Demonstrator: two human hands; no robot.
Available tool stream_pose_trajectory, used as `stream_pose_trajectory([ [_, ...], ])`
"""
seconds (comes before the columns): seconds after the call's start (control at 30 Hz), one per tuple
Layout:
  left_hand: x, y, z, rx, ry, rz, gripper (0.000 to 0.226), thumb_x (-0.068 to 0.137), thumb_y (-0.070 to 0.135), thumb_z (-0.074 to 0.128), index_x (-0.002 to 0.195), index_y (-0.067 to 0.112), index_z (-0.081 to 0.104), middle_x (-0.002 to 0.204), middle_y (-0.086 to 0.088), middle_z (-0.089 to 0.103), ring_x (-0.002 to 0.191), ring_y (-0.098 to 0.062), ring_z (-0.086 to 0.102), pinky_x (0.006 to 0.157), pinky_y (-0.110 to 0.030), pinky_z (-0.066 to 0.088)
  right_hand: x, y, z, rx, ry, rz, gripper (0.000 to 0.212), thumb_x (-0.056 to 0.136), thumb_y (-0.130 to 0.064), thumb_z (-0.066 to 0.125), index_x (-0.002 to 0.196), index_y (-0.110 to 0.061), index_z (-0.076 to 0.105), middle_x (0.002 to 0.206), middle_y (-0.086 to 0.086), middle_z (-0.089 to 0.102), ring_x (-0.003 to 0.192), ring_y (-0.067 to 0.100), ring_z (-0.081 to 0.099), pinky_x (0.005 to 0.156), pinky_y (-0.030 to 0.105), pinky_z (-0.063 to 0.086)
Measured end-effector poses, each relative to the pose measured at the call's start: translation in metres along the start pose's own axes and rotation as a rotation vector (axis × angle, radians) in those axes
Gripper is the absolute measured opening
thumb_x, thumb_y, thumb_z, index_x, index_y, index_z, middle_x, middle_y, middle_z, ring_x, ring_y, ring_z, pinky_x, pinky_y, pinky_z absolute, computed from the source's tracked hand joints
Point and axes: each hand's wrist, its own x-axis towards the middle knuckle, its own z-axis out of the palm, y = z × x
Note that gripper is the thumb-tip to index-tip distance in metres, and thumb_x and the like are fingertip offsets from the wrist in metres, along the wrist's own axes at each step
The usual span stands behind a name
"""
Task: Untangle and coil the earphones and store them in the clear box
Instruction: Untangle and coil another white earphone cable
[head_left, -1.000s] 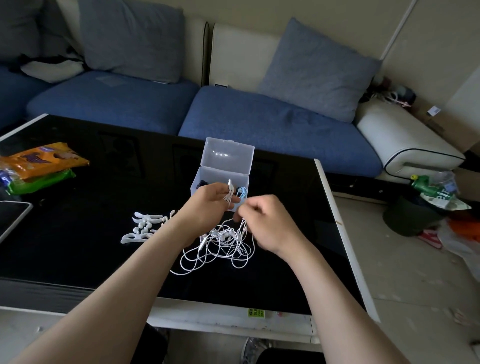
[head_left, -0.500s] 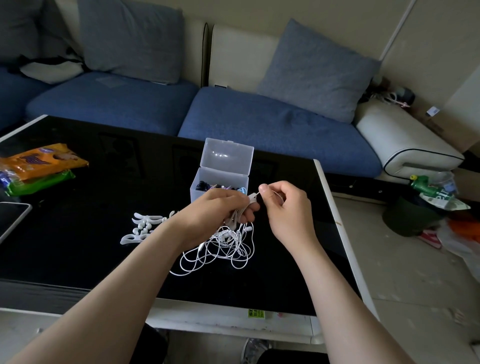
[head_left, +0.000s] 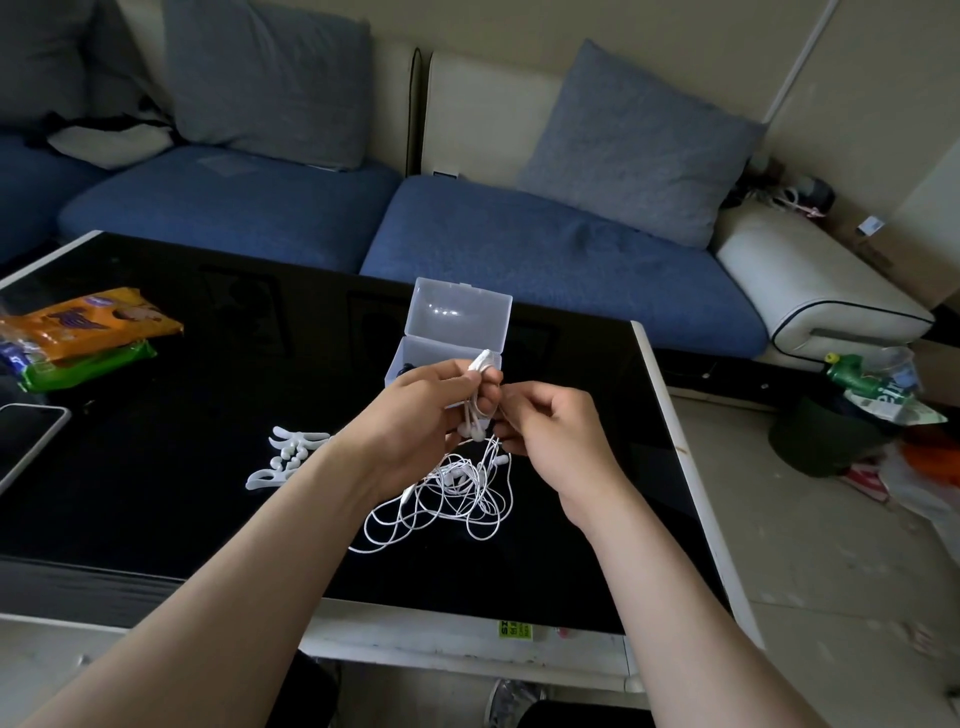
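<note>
Both hands are pinching the tangled white wired earphones (head_left: 457, 483): left hand (head_left: 421, 415) gripping a bundle, right hand (head_left: 545, 431) pinching cord, before the open clear plastic box (head_left: 457, 322) on the black glass tabletop (head_left: 156, 467).

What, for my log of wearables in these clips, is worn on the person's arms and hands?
Nothing that shows. The left forearm and right forearm are bare to the frame's edge, with no sleeves in view. The left hand and right hand wear no gloves, and no watch, bracelet or ring shows on the visible parts.
</note>
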Motion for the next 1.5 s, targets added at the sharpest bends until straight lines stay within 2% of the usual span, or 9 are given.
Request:
stream_pose_trajectory([
  [0.13, -0.001, 0.002, 0.001, 0.008, 0.041, -0.019, 0.021, 0.109, 0.016, 0.046, 0.100, 0.015, 0.065, 0.082, 0.001, 0.061, 0.076, -0.013, 0.058, 0.060, -0.020, 0.044, -0.002, -0.001, -0.001, 0.007, -0.048, -0.003, 0.018, 0.105, -0.017, 0.066, 0.098, -0.017, 0.082, 0.079, 0.000, 0.077, 0.069, 0.006, 0.067, 0.071, 0.025, 0.058],
  [0.27, 0.001, 0.004, 0.001, -0.036, 0.120, -0.047, 0.029, 0.104, 0.017, 0.042, 0.080, 0.018, 0.059, 0.074, 0.001, 0.056, 0.065, -0.013, 0.056, 0.067, -0.029, 0.039, -0.004, -0.004, 0.002, 0.058, -0.076, -0.029, 0.011, 0.101, -0.008, 0.071, 0.101, -0.012, 0.081, 0.075, 0.000, 0.076, 0.066, 0.008, 0.066, 0.067, 0.024, 0.058],
  [0.43, 0.003, 0.003, 0.000, -0.030, 0.157, -0.029, 0.028, 0.097, 0.015, 0.034, 0.072, 0.017, 0.048, 0.069, -0.003, 0.049, 0.064, -0.017, 0.047, 0.069, -0.035, 0.039, -0.006, -0.008, 0.004, 0.067, -0.127, -0.082, 0.018, 0.096, -0.008, 0.077, 0.095, -0.026, 0.082, 0.075, 0.004, 0.077, 0.065, 0.013, 0.066, 0.067, 0.026, 0.058],
  [0.6, 0.004, 0.001, 0.000, 0.009, 0.173, 0.021, 0.026, 0.094, 0.015, 0.037, 0.070, 0.013, 0.046, 0.067, -0.008, 0.045, 0.063, -0.024, 0.044, 0.067, -0.039, 0.037, -0.007, -0.011, 0.006, -0.045, -0.136, -0.138, 0.028, 0.093, -0.003, 0.072, 0.087, -0.026, 0.085, 0.076, 0.012, 0.078, 0.063, 0.022, 0.072, 0.069, 0.038, 0.061],
  [0.7, 0.004, 0.002, -0.001, 0.037, 0.206, 0.028, 0.023, 0.090, 0.017, 0.039, 0.069, 0.013, 0.046, 0.069, -0.009, 0.045, 0.066, -0.027, 0.042, 0.065, -0.039, 0.036, -0.007, -0.010, 0.008, -0.074, -0.149, -0.169, 0.012, 0.093, -0.011, 0.075, 0.092, -0.019, 0.085, 0.078, 0.011, 0.079, 0.070, 0.028, 0.077, 0.074, 0.044, 0.065],
  [0.77, 0.004, 0.003, -0.001, 0.049, 0.212, 0.022, 0.025, 0.093, 0.015, 0.037, 0.070, 0.014, 0.045, 0.070, -0.008, 0.045, 0.070, -0.029, 0.044, 0.065, -0.036, 0.038, -0.007, -0.009, 0.010, -0.080, -0.156, -0.185, 0.006, 0.094, -0.020, 0.082, 0.097, -0.015, 0.084, 0.078, 0.008, 0.080, 0.070, 0.028, 0.078, 0.072, 0.042, 0.066],
  [1.03, 0.002, 0.008, -0.006, 0.046, 0.203, 0.006, 0.021, 0.091, 0.017, 0.038, 0.071, 0.015, 0.043, 0.071, -0.009, 0.045, 0.061, -0.020, 0.042, 0.061, -0.034, 0.038, 0.002, -0.007, 0.012, 0.065, -0.158, -0.130, 0.013, 0.091, -0.009, 0.083, 0.097, 0.002, 0.079, 0.077, 0.017, 0.079, 0.067, 0.029, 0.076, 0.064, 0.032, 0.063],
  [1.33, 0.003, 0.012, -0.013, 0.080, 0.247, 0.004, 0.024, 0.092, 0.016, 0.040, 0.070, 0.016, 0.048, 0.076, -0.010, 0.052, 0.061, -0.019, 0.049, 0.063, -0.033, 0.037, 0.015, -0.003, 0.026, 0.034, -0.135, -0.150, 0.015, 0.093, -0.017, 0.083, 0.096, -0.002, 0.080, 0.077, 0.017, 0.078, 0.066, 0.030, 0.075, 0.064, 0.036, 0.063],
  [1.5, 0.009, 0.016, -0.016, 0.134, 0.353, 0.068, 0.034, 0.092, 0.013, 0.044, 0.061, 0.018, 0.057, 0.070, -0.005, 0.062, 0.062, -0.014, 0.057, 0.064, -0.029, 0.043, 0.024, -0.005, 0.025, -0.065, -0.104, -0.211, 0.015, 0.097, -0.023, 0.079, 0.091, -0.010, 0.082, 0.073, 0.010, 0.076, 0.063, 0.018, 0.070, 0.062, 0.030, 0.057],
])
